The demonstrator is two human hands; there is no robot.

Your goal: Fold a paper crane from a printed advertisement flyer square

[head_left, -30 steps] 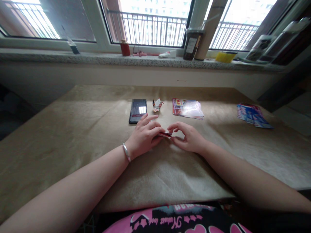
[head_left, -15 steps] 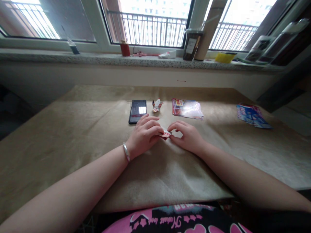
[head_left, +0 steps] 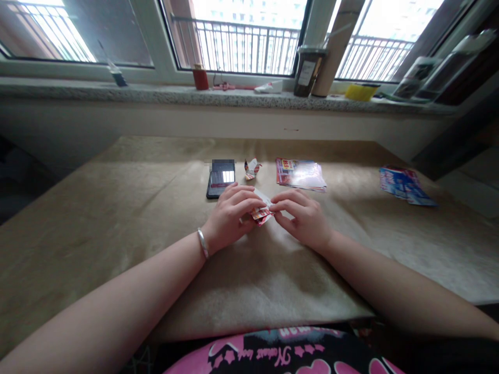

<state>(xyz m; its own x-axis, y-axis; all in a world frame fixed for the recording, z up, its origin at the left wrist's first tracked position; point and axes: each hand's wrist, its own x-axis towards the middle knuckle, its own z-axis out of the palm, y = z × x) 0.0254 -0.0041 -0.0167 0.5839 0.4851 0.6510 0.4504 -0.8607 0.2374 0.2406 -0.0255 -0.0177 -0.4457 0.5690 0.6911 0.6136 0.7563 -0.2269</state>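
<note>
A small piece of folded paper (head_left: 260, 214), red and white with print, lies on the table between my two hands. My left hand (head_left: 233, 212), with a silver bangle at the wrist, grips its left side, thumb below and fingers on top. My right hand (head_left: 303, 215) pinches the paper's right edge between thumb and fingertips. Part of the paper is hidden under the left fingers. Just beyond my left hand lies a black phone (head_left: 221, 180). A folded paper crane (head_left: 252, 169) stands to the right of the phone.
A stack of glossy printed sheets (head_left: 301, 175) lies beyond my right hand. More blue leaflets (head_left: 407, 186) are fanned out at the far right of the table (head_left: 117, 208). Along the window sill (head_left: 156, 94) stand a dark lidded container (head_left: 307, 72), a red jar (head_left: 200, 78) and a yellow object (head_left: 362, 92).
The paper has opened out somewhat between my hands, showing more of its white and red faces. My right fingers have shifted slightly over its edge. The other things have stayed put.
</note>
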